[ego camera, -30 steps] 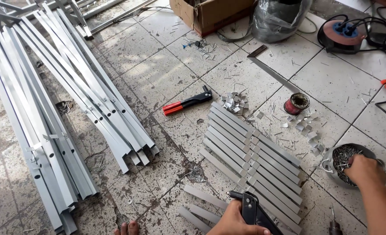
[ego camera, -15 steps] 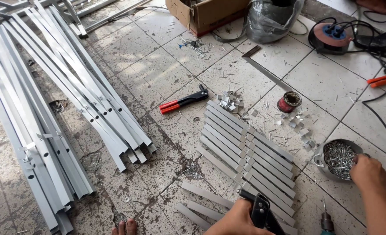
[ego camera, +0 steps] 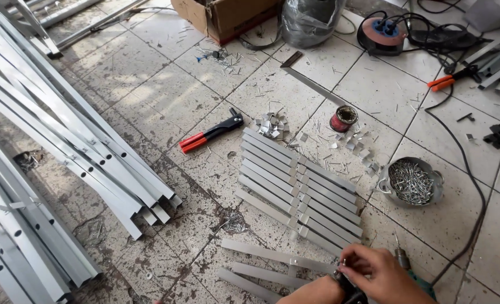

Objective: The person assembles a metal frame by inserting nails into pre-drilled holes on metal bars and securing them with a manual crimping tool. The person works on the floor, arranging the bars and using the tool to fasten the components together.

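Head view, right hand (ego camera: 382,273): withdrawn from the rivet bowl (ego camera: 410,181); a rivet pinched at the black riveter (ego camera: 348,284).
Left hand (ego camera: 312,293): grip on the riveter cannot be told.
Slat (ego camera: 278,256): beside the riveter nose, being joined.

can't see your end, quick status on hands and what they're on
Both hands together at the bottom edge, right hand pinching a rivet, left hand on a black tool. Loose metal strip right beside. Pot of rivets nearby, nothing in between.
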